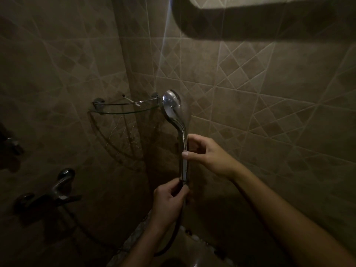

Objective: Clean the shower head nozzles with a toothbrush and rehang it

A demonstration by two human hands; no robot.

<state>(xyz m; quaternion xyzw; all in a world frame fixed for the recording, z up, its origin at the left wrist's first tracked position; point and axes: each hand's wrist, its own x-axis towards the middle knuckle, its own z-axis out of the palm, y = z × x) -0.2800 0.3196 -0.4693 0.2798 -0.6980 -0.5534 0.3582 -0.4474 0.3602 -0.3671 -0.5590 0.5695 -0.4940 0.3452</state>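
Note:
A chrome shower head (172,105) stands upright against the tiled wall, its round head up and its face turned toward the wall. My right hand (207,154) pinches the middle of its handle. My left hand (169,197) grips the bottom of the handle where the dark hose (169,239) joins it. The hose hangs down and curves left. A white toothbrush (131,101) lies across the glass corner shelf (123,110), left of the shower head. The nozzles are hidden from me.
A chrome mixer tap (57,189) with a lever sticks out of the left wall at lower left. A dark bulky fixture (250,18) hangs at the top right. The room is dim, with brown tiles all around.

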